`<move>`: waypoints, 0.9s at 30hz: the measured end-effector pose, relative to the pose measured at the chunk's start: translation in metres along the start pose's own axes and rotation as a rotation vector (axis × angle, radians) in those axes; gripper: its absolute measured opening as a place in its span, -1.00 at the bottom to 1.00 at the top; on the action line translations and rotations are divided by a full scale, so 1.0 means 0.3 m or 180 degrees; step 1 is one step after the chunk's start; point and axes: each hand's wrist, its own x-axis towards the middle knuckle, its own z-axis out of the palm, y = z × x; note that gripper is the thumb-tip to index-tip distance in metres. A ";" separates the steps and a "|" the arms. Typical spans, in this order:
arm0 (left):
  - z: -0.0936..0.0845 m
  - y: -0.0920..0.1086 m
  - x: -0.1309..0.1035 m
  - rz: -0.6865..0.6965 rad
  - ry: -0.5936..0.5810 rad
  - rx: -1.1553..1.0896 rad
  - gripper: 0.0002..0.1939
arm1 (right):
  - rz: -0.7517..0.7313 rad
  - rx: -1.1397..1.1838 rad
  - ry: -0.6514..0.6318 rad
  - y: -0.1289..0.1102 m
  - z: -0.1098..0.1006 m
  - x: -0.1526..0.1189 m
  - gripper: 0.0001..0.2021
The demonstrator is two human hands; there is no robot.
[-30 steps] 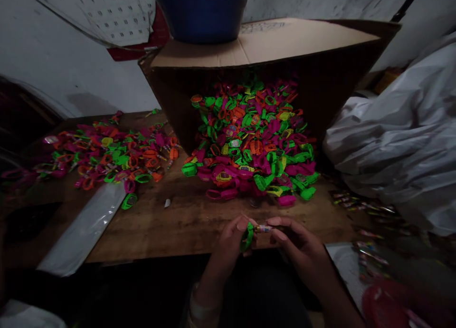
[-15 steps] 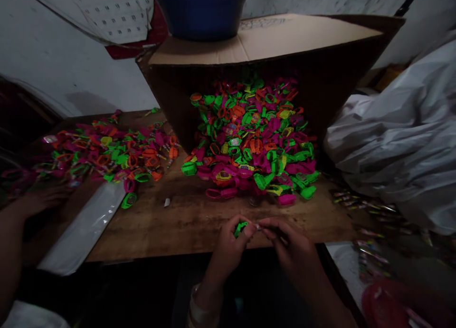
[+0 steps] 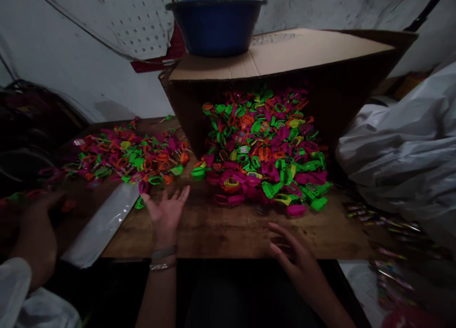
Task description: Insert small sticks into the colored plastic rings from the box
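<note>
My left hand (image 3: 166, 213) is raised over the table with its fingers spread and nothing in it. Just beyond its fingertips, a green toy watch (image 3: 177, 169) lies at the right edge of a loose pile of toy watches (image 3: 133, 154) in pink, orange and green. My right hand (image 3: 294, 252) hovers by the table's front edge, thumb and fingers apart and lightly curved, with no object visible between them. Ahead of it, many bright toy watches (image 3: 256, 147) spill from a cardboard box (image 3: 295, 50) lying on its side.
A blue basin (image 3: 219, 26) stands on top of the box. At the left, a clear plastic bag (image 3: 103, 226) lies across the wooden table (image 3: 221, 233), near another person's hand (image 3: 44, 207). White sacking (image 3: 402, 142) and thin wrapped sticks (image 3: 388, 218) are on the right.
My left hand has let go of a green toy watch, moved left and spread its fingers. My right hand has come away from it and opened. The view has shifted, showing more of the basin.
</note>
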 end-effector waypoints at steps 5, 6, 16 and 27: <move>-0.071 -0.076 -0.096 -0.0547 -0.0422 0.0283 -0.46 | 0.0044 -0.0070 -0.0073 0.026 0.044 -0.021 -0.65; -0.097 -0.124 -0.138 -0.0884 -0.0530 0.0365 -0.48 | 0.0051 -0.0039 -0.0147 0.024 0.055 -0.027 -0.66; -0.096 -0.487 -0.438 -0.2997 -0.0643 -0.0207 -0.76 | -0.0503 0.0319 0.0684 -0.062 0.048 -0.030 -0.78; 0.075 -0.422 -0.410 -0.2190 -0.1328 -0.0028 -0.39 | -0.1115 -0.0031 0.0313 -0.226 0.100 0.028 -0.62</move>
